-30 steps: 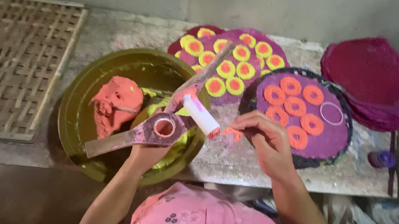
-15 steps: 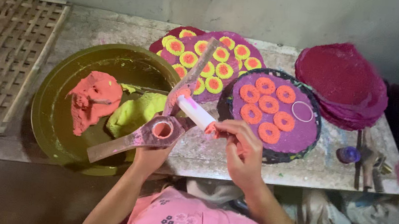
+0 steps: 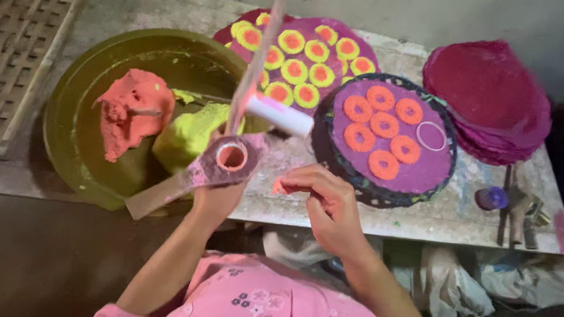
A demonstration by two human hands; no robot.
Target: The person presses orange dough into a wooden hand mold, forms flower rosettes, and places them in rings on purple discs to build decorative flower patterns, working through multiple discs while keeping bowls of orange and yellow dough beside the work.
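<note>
While the green basin (image 3: 77,156) sat far left, I saw my left hand (image 3: 217,197) clamped around a flat ring mould (image 3: 213,168), its long axis slanting near-left; my right hand (image 3: 326,202) pinched orange paste (image 3: 280,185) just right of it.

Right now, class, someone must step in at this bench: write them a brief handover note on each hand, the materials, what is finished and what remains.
Left hand: grips a flat paddle-shaped mould with a round hole packed with orange paste.
Right hand: pinching a bit of orange paste beside the mould; a white cylinder sits just above.
Orange dough lump and yellow-green dough lump lie in the round olive basin.
Done: rear purple disc filled with yellow-and-orange rings.
Left: front purple tray holds six orange rings and one empty ring outline.
</note>
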